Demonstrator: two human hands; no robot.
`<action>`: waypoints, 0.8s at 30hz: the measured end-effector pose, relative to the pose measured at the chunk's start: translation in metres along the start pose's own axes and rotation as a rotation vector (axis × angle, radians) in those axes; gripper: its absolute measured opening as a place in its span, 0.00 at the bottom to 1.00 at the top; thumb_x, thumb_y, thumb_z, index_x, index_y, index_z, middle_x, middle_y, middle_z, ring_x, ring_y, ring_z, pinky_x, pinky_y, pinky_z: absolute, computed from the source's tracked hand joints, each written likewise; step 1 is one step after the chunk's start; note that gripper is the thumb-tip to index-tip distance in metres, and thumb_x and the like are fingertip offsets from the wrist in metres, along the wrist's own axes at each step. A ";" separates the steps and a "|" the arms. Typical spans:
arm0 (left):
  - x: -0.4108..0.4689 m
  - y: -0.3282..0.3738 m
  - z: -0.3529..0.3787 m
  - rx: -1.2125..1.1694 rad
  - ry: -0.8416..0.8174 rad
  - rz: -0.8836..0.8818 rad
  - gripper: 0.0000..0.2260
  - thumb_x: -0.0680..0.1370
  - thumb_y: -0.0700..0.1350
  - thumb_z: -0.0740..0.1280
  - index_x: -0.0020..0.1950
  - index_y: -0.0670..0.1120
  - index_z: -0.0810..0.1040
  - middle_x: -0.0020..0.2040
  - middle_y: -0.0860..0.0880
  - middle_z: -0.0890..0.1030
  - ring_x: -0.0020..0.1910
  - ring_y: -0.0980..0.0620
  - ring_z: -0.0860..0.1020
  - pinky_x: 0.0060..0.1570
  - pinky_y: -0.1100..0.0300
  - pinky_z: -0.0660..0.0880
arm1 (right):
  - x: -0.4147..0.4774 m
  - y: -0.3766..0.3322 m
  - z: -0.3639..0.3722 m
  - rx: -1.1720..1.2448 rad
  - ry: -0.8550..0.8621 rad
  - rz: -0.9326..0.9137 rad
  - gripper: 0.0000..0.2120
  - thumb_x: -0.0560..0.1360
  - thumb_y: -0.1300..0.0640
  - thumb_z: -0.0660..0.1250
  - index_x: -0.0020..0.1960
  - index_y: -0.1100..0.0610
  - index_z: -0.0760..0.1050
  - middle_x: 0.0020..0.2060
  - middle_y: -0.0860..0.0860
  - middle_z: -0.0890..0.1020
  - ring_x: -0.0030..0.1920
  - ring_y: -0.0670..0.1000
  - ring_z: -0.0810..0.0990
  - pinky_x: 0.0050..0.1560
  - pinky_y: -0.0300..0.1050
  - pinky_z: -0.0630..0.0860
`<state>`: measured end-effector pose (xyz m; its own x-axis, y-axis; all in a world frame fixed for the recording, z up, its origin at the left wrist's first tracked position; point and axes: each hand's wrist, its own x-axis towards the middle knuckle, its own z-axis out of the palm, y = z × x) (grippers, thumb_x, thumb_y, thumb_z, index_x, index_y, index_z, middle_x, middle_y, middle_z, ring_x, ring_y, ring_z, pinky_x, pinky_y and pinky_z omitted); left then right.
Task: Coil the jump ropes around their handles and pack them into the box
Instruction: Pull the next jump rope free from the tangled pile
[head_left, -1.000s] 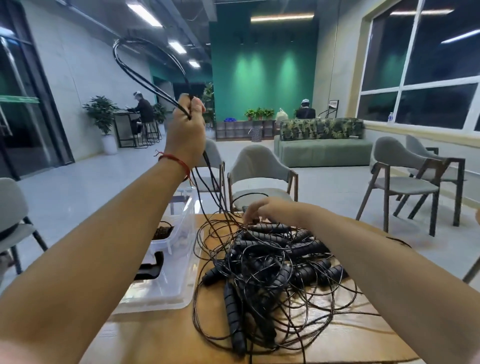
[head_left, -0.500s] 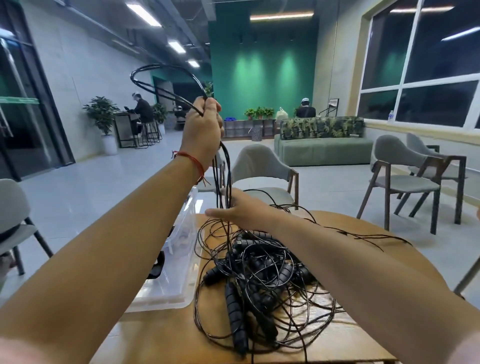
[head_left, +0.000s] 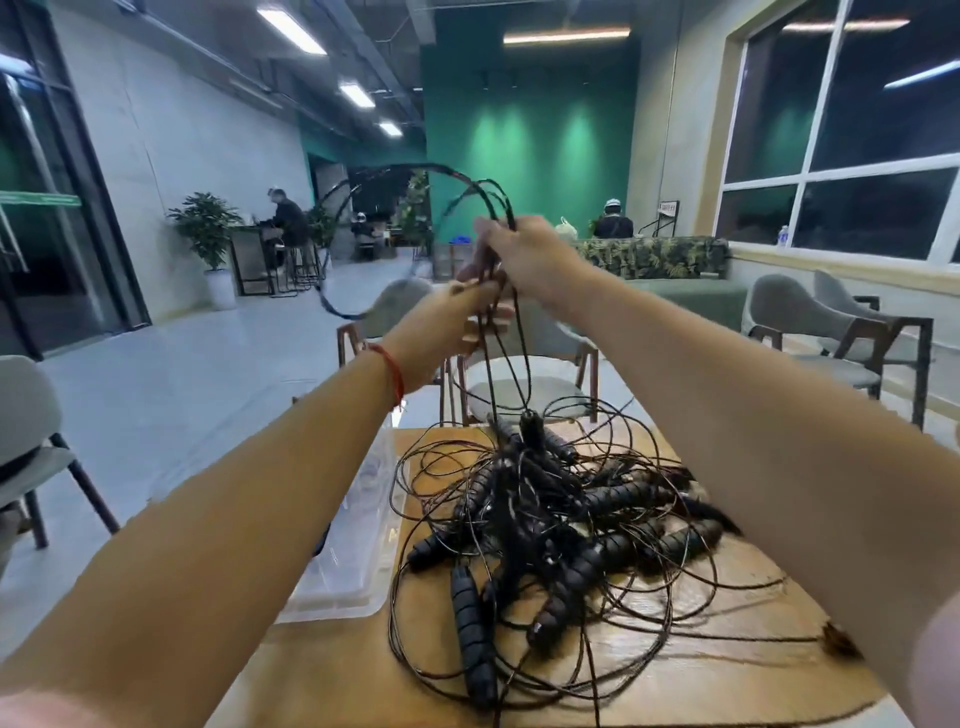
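A tangled pile of black jump ropes (head_left: 561, 525), thin cords and ribbed handles, lies on the wooden table (head_left: 727, 670). Both hands are raised above its far side. My left hand (head_left: 452, 322) pinches several black cords that hang down into the pile. Just above it, my right hand (head_left: 524, 254) grips the same bunch of cords. A blurred loop of rope (head_left: 395, 187) arcs up and to the left of the hands. One handle (head_left: 532, 428) hangs lifted at the top of the pile. The clear plastic box (head_left: 358, 545) stands left of the pile, partly hidden by my left arm.
Grey chairs (head_left: 524, 384) stand behind the table, more chairs at the right (head_left: 810, 332) and one at the left edge (head_left: 31, 441). A green sofa (head_left: 675, 301) sits further back. People sit far off in the room.
My right hand rose from the pile and took hold of the cords beside my left hand. My left hand came lower and toward the middle. The rope loop swung, and a handle lifted off the pile.
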<state>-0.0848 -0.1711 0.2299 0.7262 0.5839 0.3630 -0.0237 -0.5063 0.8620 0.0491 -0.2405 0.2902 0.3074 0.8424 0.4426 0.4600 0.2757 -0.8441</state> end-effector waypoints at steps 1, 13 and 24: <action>-0.003 -0.009 0.005 0.046 -0.036 0.023 0.14 0.86 0.52 0.64 0.67 0.46 0.78 0.57 0.52 0.86 0.60 0.51 0.84 0.64 0.47 0.80 | 0.005 -0.008 -0.004 0.065 0.001 0.008 0.17 0.88 0.51 0.61 0.51 0.62 0.79 0.45 0.61 0.88 0.44 0.62 0.88 0.52 0.58 0.87; -0.009 -0.048 0.006 0.272 0.016 -0.191 0.24 0.88 0.58 0.54 0.54 0.48 0.87 0.55 0.53 0.87 0.57 0.51 0.83 0.57 0.47 0.80 | 0.021 -0.020 -0.042 0.302 0.196 0.065 0.16 0.89 0.53 0.60 0.47 0.63 0.73 0.40 0.64 0.86 0.39 0.64 0.87 0.46 0.62 0.87; -0.024 -0.050 0.009 -0.042 -0.243 -0.191 0.23 0.85 0.62 0.60 0.66 0.45 0.80 0.62 0.46 0.86 0.64 0.44 0.83 0.67 0.38 0.75 | 0.008 -0.011 -0.063 0.318 0.148 0.154 0.15 0.89 0.52 0.60 0.51 0.63 0.74 0.45 0.62 0.88 0.41 0.61 0.88 0.39 0.52 0.86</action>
<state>-0.0955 -0.1654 0.1749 0.8631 0.4947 0.1017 0.1048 -0.3725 0.9221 0.0988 -0.2663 0.3222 0.4808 0.8154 0.3225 0.1250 0.3003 -0.9456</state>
